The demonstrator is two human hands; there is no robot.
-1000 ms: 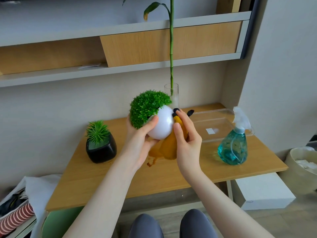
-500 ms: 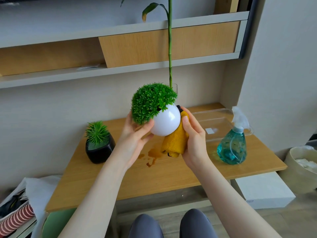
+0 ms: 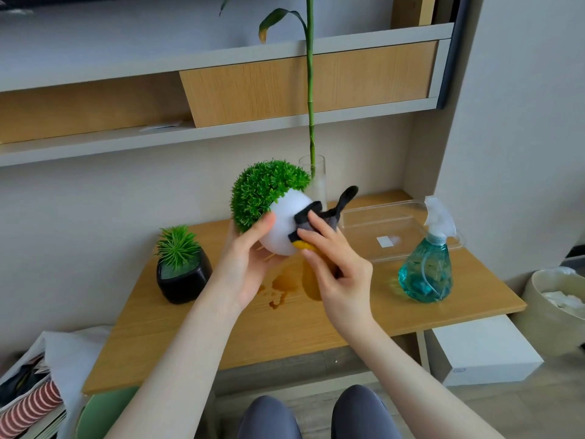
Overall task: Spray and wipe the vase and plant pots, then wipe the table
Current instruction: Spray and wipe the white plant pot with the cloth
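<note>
My left hand [image 3: 250, 264] holds a round white pot [image 3: 286, 224] with a green bushy plant, tilted to the left, above the wooden table [image 3: 316, 315]. My right hand [image 3: 335, 267] presses a yellow and black cloth [image 3: 311, 245] against the pot's right side. A black pot [image 3: 183, 278] with a spiky green plant stands at the table's left. Behind the white pot is a clear glass vase [image 3: 315, 182] with a tall green stalk. A teal spray bottle [image 3: 427, 267] stands at the right. A dark wet patch [image 3: 281, 285] lies on the table under the hands.
A clear plastic tray [image 3: 389, 229] lies at the back right of the table. Shelves run along the wall above. A white box [image 3: 484, 353] and a beige bin [image 3: 557, 299] sit on the floor at right; bags and paper are at lower left.
The white pot has tilted further to the left. My right hand has shifted the cloth up onto the pot's right face, with its black end now sticking up.
</note>
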